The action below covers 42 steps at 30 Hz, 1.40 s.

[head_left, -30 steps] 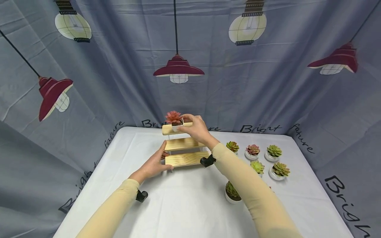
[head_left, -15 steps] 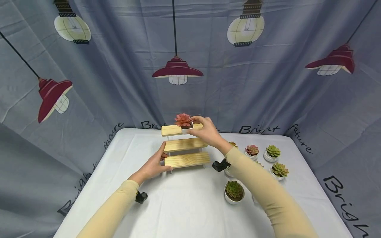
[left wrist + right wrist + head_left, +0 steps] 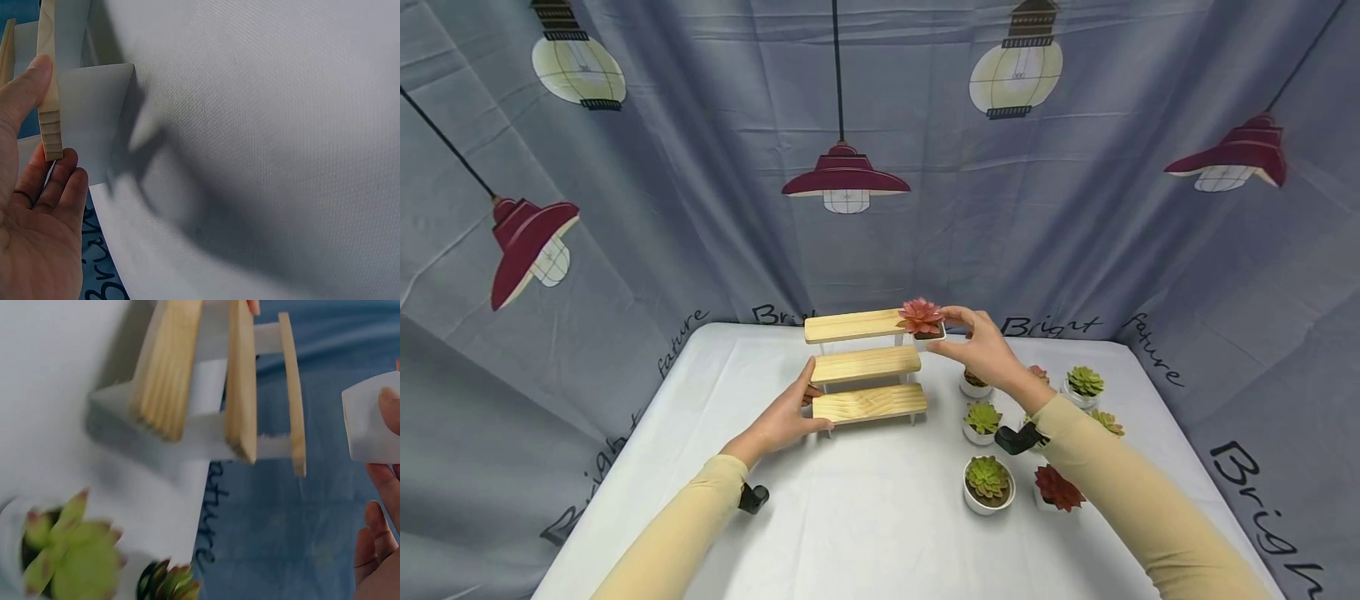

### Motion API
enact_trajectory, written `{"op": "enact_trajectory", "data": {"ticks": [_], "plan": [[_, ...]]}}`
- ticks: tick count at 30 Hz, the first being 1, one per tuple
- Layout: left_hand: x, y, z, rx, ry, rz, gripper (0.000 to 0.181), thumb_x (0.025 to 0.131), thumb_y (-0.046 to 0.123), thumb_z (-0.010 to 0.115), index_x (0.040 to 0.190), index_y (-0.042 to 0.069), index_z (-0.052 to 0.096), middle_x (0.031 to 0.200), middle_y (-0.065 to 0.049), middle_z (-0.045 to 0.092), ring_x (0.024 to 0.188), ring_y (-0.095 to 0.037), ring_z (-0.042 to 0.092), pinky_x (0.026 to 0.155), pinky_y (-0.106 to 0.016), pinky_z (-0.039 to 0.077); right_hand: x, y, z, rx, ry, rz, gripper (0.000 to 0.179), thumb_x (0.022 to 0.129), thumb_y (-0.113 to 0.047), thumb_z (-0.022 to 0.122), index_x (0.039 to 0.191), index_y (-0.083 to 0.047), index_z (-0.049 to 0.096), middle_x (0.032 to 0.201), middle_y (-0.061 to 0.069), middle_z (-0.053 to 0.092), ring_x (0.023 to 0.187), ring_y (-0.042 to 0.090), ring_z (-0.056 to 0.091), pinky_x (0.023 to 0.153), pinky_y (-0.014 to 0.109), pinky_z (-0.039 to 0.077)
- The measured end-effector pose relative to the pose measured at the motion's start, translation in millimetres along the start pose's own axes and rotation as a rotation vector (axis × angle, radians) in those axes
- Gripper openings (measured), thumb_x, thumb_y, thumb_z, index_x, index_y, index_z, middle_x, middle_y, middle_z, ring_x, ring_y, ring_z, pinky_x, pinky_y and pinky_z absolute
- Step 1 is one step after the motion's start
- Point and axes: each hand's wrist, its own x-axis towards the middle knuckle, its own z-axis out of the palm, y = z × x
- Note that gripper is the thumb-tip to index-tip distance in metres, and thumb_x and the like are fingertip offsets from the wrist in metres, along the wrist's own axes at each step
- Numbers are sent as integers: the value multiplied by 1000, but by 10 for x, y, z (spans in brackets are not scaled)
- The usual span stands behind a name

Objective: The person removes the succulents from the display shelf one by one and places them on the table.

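A three-tier wooden plant stand (image 3: 867,364) with white supports stands at the back of the table. My left hand (image 3: 781,418) holds the stand by its left end. In the left wrist view the thumb (image 3: 39,65) lies on one face of a board (image 3: 50,119), with fingers around its end. My right hand (image 3: 988,354) pinches a white pot with a red succulent (image 3: 921,315) between thumb and fingers, off the right end of the top tier. The right wrist view shows the pot's white wall (image 3: 369,419) apart from the boards (image 3: 240,387).
Several potted succulents stand on the white table (image 3: 865,517) at the right, among them a green one (image 3: 988,479), a dark red one (image 3: 1057,490) and another green one (image 3: 1084,383). Some are partly hidden by the right forearm. A grey-blue curtain (image 3: 715,208) hangs behind.
My right hand has carried the red succulent from in front of the top tier's left part rightward past its right end. My left hand keeps its hold on the stand.
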Motion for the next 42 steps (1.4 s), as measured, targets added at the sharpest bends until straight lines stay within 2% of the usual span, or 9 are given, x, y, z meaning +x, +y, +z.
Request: {"op": "enact_trajectory", "data": {"ticks": [5,12,19,26,29,31,35,42], "plan": [[-8,-12,-2,-3,-3,-1,123,86,19,86,165,20,-7,136,-15,55,135,-36,50,115,-49,37,-164,190,-138,8,5,40,83,84,-58,80,151,-20,48,144,9,50,129,29,42,101,50,39],[-7,-15,8,-18,-6,5,121,87,21,86,166,21,-7,140,-17,53,136,-38,49,115,-51,37,-432,423,-306,-22,39,59,78,89,-49,79,151,-14,48,145,13,52,129,31,46,98,48,39],[-10,-25,17,-23,-7,2,121,87,20,86,166,23,-7,137,-14,55,136,-36,49,115,-50,36,-735,627,-449,-28,69,145,83,88,-52,78,154,-14,45,147,16,50,120,34,51,89,47,47],[2,-45,16,-19,-11,-1,122,87,22,85,165,26,-8,141,-15,53,137,-36,48,115,-50,37,-1048,868,-636,-47,110,159,83,89,-51,77,153,-10,44,144,18,50,121,37,45,88,46,41],[2,-38,12,-24,-5,-7,122,87,22,86,165,27,-7,142,-16,52,137,-36,48,114,-51,38,-1181,973,-731,-69,130,171,82,90,-52,76,153,-9,44,145,20,49,118,34,46,84,42,43],[0,-26,10,-26,0,-11,122,86,23,86,165,27,-7,141,-15,52,136,-37,48,113,-51,40,-1271,1041,-794,-73,142,184,81,91,-50,76,153,-10,44,144,20,49,111,31,49,77,38,47],[-9,-1,4,-30,1,-12,122,86,22,87,166,26,-6,141,-16,52,136,-37,48,113,-51,39,-1451,1193,-901,-104,170,220,79,91,-49,76,153,-12,45,139,18,52,97,22,48,64,32,46],[-9,-7,15,-24,-6,-12,123,86,22,86,165,26,-7,144,-18,50,136,-37,48,112,-51,40,-1731,1420,-1002,-168,180,270,81,91,-48,77,152,-5,44,137,21,55,93,16,49,66,29,45]]}}
